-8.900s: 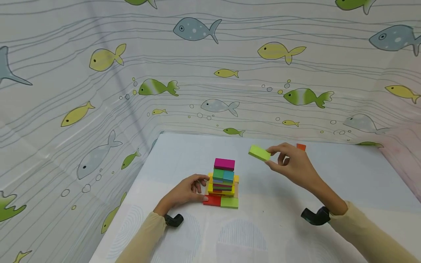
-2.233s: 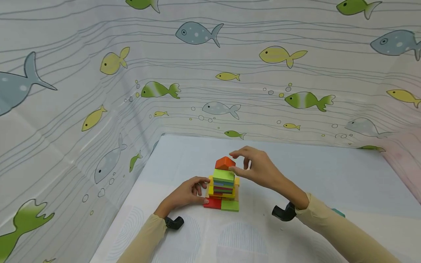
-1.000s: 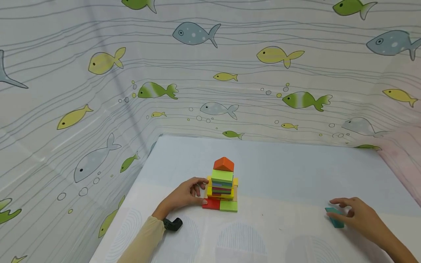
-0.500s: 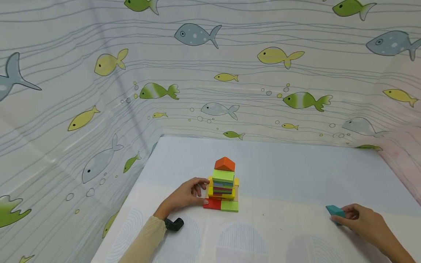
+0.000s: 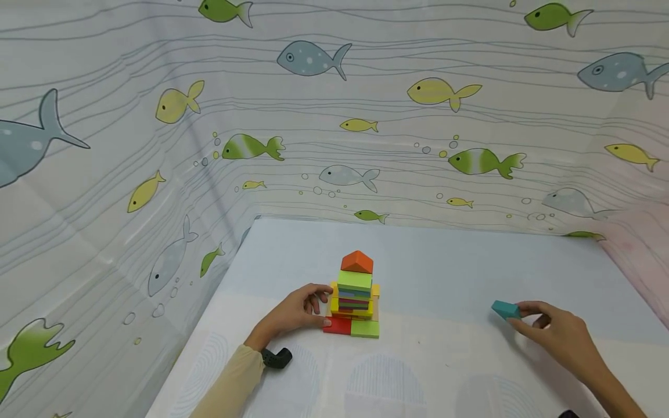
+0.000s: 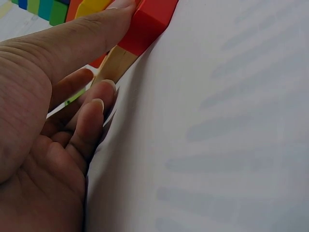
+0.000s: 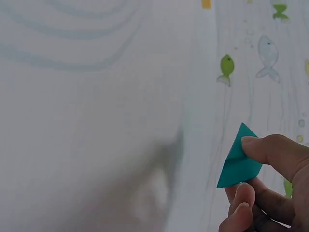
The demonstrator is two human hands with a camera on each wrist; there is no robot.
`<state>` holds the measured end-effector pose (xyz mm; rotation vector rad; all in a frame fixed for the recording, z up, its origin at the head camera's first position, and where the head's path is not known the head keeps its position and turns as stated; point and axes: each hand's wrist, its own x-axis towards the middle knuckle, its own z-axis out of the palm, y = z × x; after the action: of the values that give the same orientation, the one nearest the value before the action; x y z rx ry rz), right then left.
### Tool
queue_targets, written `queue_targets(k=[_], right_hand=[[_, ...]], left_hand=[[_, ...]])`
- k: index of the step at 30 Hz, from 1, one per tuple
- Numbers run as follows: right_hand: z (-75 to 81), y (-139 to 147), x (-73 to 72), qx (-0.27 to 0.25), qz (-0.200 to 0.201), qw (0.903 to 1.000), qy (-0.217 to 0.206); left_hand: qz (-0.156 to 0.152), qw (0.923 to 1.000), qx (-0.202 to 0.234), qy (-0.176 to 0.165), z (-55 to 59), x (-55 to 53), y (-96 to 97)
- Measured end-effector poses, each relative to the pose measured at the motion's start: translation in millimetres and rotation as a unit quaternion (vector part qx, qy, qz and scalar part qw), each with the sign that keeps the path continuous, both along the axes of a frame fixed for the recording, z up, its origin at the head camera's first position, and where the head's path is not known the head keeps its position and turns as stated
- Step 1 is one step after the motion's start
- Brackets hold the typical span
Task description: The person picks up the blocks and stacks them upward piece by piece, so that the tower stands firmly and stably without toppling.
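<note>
A stack of coloured toy building blocks [image 5: 355, 303] stands left of the table's middle, topped by an orange triangular block [image 5: 358, 262] above a lime green block [image 5: 355, 281]. My left hand [image 5: 292, 310] rests at its left side. Its thumb touches a red block [image 5: 337, 325] at the front, and the index fingertip reaches the yellow part behind; the other fingers are loosely bent in the left wrist view. To the right, my right hand [image 5: 556, 331] pinches a teal triangular block [image 5: 506, 309] between thumb and fingers, above the tabletop. The right wrist view shows the teal block's slanted side [image 7: 236, 162].
Beside the red block lies a lime green block [image 5: 365, 328] at the stack's front. White patterned cloth covers the table [image 5: 434, 371]. A sheet printed with fish [image 5: 334, 128] rises behind and at the sides of the table.
The orange triangular block and a lime block came onto the stack. My right hand then took the teal block from the table, lifting it leftward and away. My left hand stays at the stack.
</note>
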<state>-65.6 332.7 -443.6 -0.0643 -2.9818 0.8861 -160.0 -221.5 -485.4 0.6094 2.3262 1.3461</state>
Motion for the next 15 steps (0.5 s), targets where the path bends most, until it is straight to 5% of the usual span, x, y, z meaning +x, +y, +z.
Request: queue_targets(k=[15], right_hand=[[40.2,-66.0,-25.3,-0.048,0.075,0.9881,0.126]], left_hand=[[-0.006,0.9999,0.009,0.005,-5.2,-1.4,-3.8]])
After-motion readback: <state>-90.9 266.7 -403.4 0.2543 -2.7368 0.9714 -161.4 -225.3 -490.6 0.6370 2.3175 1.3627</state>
